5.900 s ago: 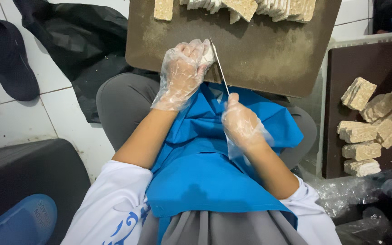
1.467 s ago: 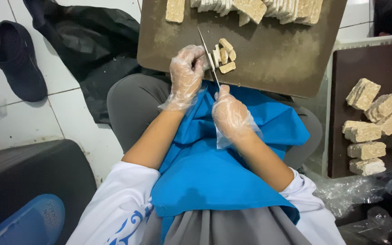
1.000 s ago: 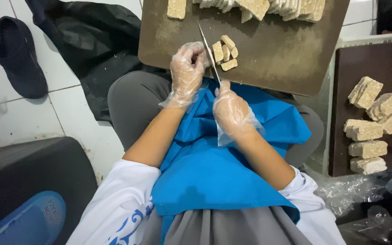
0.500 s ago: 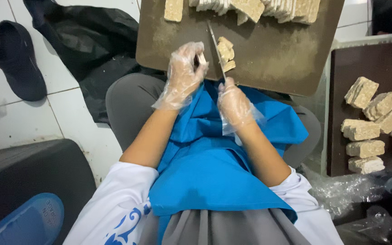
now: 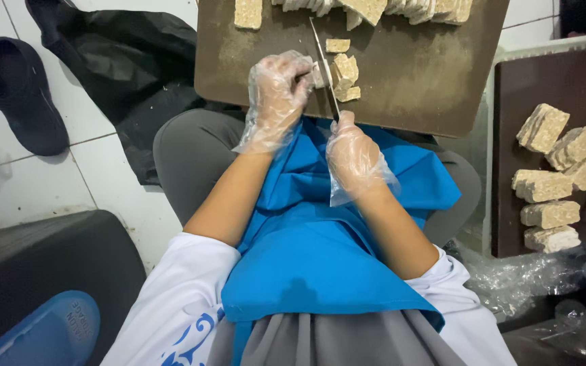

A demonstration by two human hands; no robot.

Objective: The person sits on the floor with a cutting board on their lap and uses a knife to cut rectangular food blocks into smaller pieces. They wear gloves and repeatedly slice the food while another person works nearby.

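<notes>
A brown cutting board [image 5: 408,74] rests over my lap. Both hands wear clear plastic gloves. My right hand [image 5: 353,152] grips a knife [image 5: 324,57], its blade pointing away across the board. My left hand [image 5: 276,95] pinches a small beige tempeh piece [image 5: 319,73] against the left side of the blade. Several cut tempeh slices [image 5: 344,71] lie just right of the blade. More cut pieces [image 5: 374,8] line the board's far edge, and one block [image 5: 248,12] sits at the far left.
A dark tray [image 5: 510,115] at right carries several whole tempeh blocks [image 5: 552,183]. A black bag [image 5: 113,64] and a black shoe [image 5: 25,95] lie on the white tiled floor at left. A blue sandal [image 5: 42,335] sits bottom left. Crumpled clear plastic [image 5: 530,278] lies bottom right.
More cut slices have gathered right of the blade on the board. My left hand has shifted along with the knife and now pinches a small piece against it.
</notes>
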